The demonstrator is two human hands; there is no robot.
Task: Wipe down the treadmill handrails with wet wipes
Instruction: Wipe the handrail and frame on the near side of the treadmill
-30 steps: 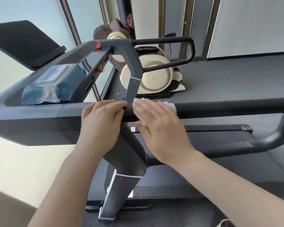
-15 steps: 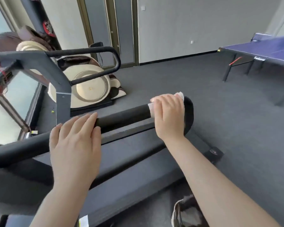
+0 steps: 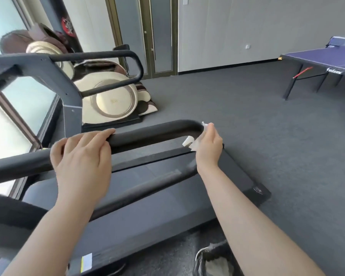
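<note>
The left hand rests on top of the near handrail, and the right hand is at the rail's curved end, to the right, with a wipe between it and the rail. Below both hands lies the treadmill deck. Beyond the left hand runs the far handrail, with a massage chair behind it. Far right of the right hand stands a table-tennis table on the floor.

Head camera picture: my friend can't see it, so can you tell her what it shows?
A person's right hand holds a white wet wipe against the curved end of a black treadmill handrail, while the left hand rests on the same rail. Behind are a massage chair and a blue ping-pong table.
</note>
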